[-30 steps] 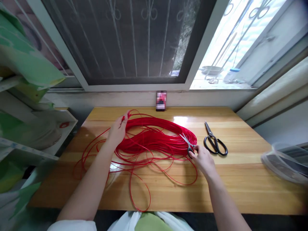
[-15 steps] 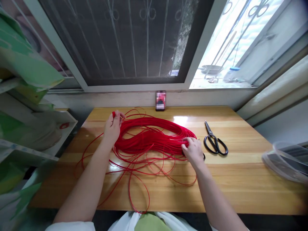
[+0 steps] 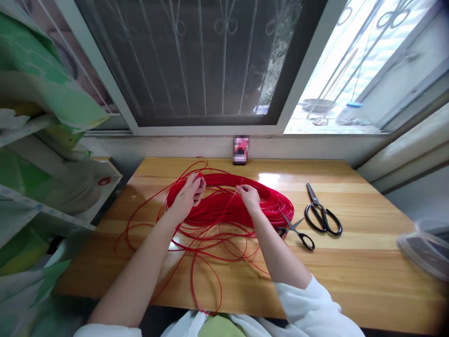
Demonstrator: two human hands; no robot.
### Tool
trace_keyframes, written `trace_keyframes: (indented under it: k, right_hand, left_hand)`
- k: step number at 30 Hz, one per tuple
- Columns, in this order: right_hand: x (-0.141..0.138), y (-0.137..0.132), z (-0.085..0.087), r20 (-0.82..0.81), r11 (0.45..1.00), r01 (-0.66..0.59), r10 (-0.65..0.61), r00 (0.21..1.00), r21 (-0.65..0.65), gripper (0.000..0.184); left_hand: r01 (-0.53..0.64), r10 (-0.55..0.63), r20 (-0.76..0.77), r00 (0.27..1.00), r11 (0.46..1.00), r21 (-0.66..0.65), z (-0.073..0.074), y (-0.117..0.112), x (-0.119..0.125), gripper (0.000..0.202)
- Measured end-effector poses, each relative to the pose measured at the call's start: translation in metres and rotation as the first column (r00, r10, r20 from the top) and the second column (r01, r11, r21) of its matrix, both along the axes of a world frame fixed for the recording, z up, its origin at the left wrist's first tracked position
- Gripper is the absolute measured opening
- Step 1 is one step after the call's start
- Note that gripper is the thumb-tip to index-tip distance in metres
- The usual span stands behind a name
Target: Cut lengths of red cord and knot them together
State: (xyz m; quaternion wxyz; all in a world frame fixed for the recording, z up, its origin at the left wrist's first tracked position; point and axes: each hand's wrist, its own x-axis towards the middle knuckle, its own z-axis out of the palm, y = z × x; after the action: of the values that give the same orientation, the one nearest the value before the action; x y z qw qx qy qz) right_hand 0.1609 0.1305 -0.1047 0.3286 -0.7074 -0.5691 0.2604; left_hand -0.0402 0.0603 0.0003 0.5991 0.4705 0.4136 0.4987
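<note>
Wooden table [image 3: 354, 276]: carries the work, with a coil of red cord [image 3: 213, 213] flattened to a long oval on its middle. The coil's long axis runs left to right, roughly in line with the near edge. Loose loops spread from its left end and near side, one reaching the table's edge.

Position of hands: the coil lies beneath both and spans the gap between them. The left hand [image 3: 191, 193] is over the left part; the right hand [image 3: 249, 197] is over the far side, right of the middle, and is the nearer of the two to the cutting tools. The hands are apart.

Black-handled shears [image 3: 317, 206]: flat on the table, right of the coil and clear of it, tips pointing away from the person. Smaller scissors [image 3: 293, 228]: at the coil's right end, blades spread, one tip appearing to overlap the cord. Smartphone [image 3: 241, 150]: upright at the far edge, screen obscured.

Red strand [image 3: 229, 201]: pinched between right thumb and forefinger, running leftward and toward the person across the coil. Bit of red cord [image 3: 199, 175]: shows at the left fingertips, which are curled in and appear to grip it; its full extent cannot be determined
</note>
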Motion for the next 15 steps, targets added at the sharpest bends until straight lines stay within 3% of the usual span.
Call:
trace_keyframes:
  k: [2, 3, 5, 7, 10, 15]
  right_hand:
    - [-0.012, -0.011, 0.024, -0.120, 0.990, -0.039, 0.055, 0.991, 0.132, 0.035]
    - [-0.018, -0.020, 0.038, -0.271, 0.963, -0.058, 0.131, 0.954, 0.263, 0.033]
    - [-0.031, -0.040, 0.065, -0.511, 0.910, -0.121, 0.329, 0.794, 0.396, 0.028]
    - [-0.042, -0.060, 0.085, -0.613, 0.877, -0.189, 0.449, 0.650, 0.442, 0.021]
    - [-0.052, -0.077, 0.097, -0.695, 0.868, -0.226, 0.491, 0.525, 0.443, 0.014]
    - [-0.055, -0.079, 0.095, -0.741, 0.868, -0.243, 0.496, 0.452, 0.432, 0.019]
  left_hand:
    - [-0.005, 0.006, -0.020, 1.000, 1.000, 0.023, 0.000, -0.002, 0.003, 0.027]
    - [-0.023, 0.025, -0.032, 0.999, 0.999, 0.040, 0.000, -0.002, 0.005, 0.028]
    - [-0.079, 0.082, -0.041, 0.996, 0.994, 0.073, -0.001, -0.002, 0.012, 0.030]
    - [-0.138, 0.141, -0.026, 0.990, 0.985, 0.102, -0.004, -0.001, 0.020, 0.032]
    - [-0.201, 0.203, 0.000, 0.979, 0.967, 0.160, -0.009, 0.002, 0.034, 0.032]
    - [-0.258, 0.268, -0.010, 0.963, 0.936, 0.240, -0.012, 0.002, 0.046, 0.033]
